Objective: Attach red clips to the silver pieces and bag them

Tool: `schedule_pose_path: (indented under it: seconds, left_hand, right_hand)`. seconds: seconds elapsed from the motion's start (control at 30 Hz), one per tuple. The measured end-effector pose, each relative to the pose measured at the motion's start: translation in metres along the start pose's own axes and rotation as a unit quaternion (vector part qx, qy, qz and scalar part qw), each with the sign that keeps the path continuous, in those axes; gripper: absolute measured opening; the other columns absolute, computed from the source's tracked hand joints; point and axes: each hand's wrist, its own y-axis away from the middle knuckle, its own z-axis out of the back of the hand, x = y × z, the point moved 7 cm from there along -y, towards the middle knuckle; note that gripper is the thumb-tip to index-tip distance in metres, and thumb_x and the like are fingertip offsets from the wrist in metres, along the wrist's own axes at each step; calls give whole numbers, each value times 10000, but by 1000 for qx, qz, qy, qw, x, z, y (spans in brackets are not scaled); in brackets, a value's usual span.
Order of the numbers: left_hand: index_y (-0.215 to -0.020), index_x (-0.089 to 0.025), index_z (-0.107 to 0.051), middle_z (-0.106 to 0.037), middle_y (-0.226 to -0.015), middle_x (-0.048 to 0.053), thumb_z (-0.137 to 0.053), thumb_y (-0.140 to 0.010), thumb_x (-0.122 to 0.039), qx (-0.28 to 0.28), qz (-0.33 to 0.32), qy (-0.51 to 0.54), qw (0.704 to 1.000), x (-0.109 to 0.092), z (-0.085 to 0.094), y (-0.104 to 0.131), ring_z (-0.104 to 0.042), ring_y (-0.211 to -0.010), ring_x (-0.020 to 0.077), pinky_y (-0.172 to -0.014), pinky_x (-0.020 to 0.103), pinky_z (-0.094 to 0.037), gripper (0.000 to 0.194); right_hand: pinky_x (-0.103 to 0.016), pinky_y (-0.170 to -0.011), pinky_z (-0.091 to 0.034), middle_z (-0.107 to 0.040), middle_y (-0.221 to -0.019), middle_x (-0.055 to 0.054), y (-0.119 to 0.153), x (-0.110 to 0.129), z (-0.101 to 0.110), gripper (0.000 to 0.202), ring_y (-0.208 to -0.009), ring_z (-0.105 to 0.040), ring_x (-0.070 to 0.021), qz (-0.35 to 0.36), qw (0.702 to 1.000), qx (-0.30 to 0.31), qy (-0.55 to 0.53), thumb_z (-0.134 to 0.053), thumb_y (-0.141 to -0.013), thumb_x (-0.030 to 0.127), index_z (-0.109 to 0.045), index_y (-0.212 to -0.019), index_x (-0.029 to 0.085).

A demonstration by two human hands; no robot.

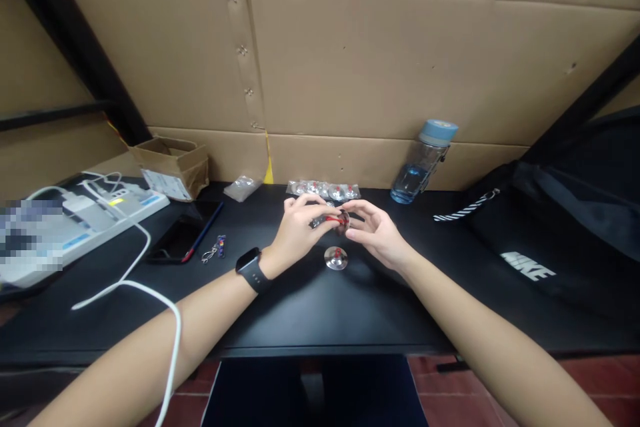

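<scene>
My left hand (pixel 300 223), with a black watch (pixel 253 269) on its wrist, pinches a small red-and-black piece (pixel 330 218) whose kind I cannot make out. Across from it, the curved fingers of my right hand (pixel 380 233) grip a shiny round disc (pixel 346 221) by its edge. The red tip meets the disc, both held just above the desk. Another silvery disc (pixel 336 258) with a red mark in its middle lies flat on the desk below my hands. Behind them is a row of similar discs in clear wrapping (pixel 324 190), partly hidden by my fingers.
A water bottle (pixel 423 163) stands at the back right, near a black bag (pixel 550 240). On the left are a power strip (pixel 80 233), a white cable (pixel 150 290) passing over my left forearm, a tablet (pixel 187 233), a keyring (pixel 215 250), an open carton (pixel 175 167) and a plastic bag (pixel 243 188).
</scene>
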Motion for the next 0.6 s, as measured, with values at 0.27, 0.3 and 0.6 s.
schedule_pose_path:
  seconds: [0.27,0.3,0.6]
  left_hand:
    - [-911,-310,-788,-698,-1069,28,-695,-918,-368,-7,13,-28,999,-1,0,3,-559,-1125,243,-941,421,-313,110]
    - [-910,-308,-788,-678,-1099,36,-697,-915,-372,-14,18,-32,999,-1,1,3,-552,-1135,247,-942,421,-314,111]
    - [-917,-301,-780,-633,-1150,51,-680,-925,-361,-4,8,-54,999,-5,-4,6,-503,-1169,265,-934,430,-304,117]
  right_hand:
    - [-442,-1015,-547,-623,-1302,-55,0,0,1,514,-1075,-665,-224,0,1000,-12,29,-885,-699,249,-650,-1155,286]
    - [-440,-1013,-549,-622,-1304,-54,0,-1,1,514,-1075,-665,-224,0,999,-12,31,-885,-698,250,-651,-1154,286]
    - [-445,-1004,-559,-631,-1302,-60,0,0,1,514,-1051,-675,-222,1,1000,-16,24,-891,-689,243,-657,-1145,275]
